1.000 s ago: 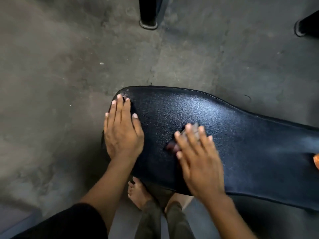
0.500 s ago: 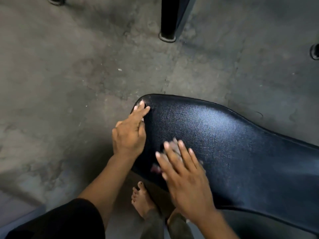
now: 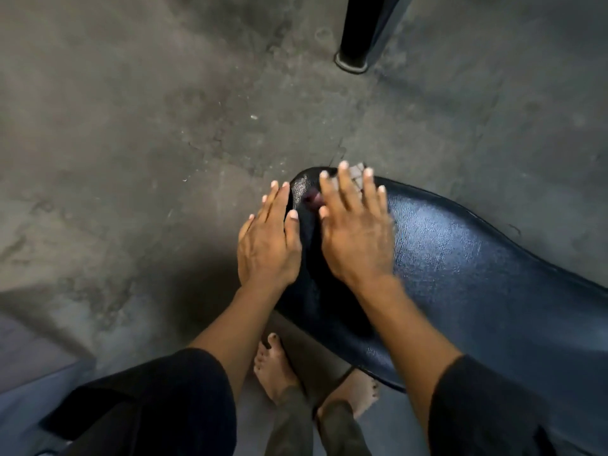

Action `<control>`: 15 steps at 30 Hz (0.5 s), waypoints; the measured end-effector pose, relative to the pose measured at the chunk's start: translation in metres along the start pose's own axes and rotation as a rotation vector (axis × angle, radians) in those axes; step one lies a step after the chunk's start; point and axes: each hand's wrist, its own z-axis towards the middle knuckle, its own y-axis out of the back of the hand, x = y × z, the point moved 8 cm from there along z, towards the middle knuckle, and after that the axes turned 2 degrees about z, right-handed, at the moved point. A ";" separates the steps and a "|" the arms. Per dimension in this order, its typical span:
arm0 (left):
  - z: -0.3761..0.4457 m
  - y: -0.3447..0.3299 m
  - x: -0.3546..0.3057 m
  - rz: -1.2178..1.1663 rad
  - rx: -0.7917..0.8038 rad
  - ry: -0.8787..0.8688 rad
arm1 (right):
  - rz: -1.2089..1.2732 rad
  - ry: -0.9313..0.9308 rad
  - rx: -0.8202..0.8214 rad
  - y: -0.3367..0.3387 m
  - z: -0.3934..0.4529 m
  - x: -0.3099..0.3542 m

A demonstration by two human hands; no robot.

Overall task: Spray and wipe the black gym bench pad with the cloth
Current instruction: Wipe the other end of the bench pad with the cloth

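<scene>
Bench pad: the black gym bench pad [image 3: 460, 274] was seen running from the middle of the view toward the lower right, its rounded end pointing up and to the left, its textured surface catching a dull sheen.
Cloth: a pale cloth [image 3: 357, 174] was pinned flat on the pad's rounded end, showing only between and beyond the fingers, with a small reddish patch peeking out by the thumb.
Right hand: the right hand [image 3: 357, 232] was laid palm down on the cloth with fingers spread wide and flat, not curled around it; its outline was blurred.
Left hand: the left hand [image 3: 268, 248] was set at the pad's left edge, just beside the right hand, fingers straight and loosely together, nothing clasped in it; whether the palm was touching the pad's side could not be told.
Sleeves: dark sleeves [image 3: 148, 399] were seen on both forearms near the bottom of the view.
Feet: two bare feet [image 3: 274, 370] were seen on the floor below the pad's near edge, with dark trouser legs above them.
Floor: a stained grey concrete floor [image 3: 131, 143] was seen all around the pad.
Post: a black upright post [image 3: 357, 31] with a rounded foot was stood on the floor, well apart from the pad, at the top.
</scene>
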 end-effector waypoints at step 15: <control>0.001 0.006 0.003 -0.062 0.000 0.101 | -0.018 -0.025 -0.025 0.007 -0.033 -0.016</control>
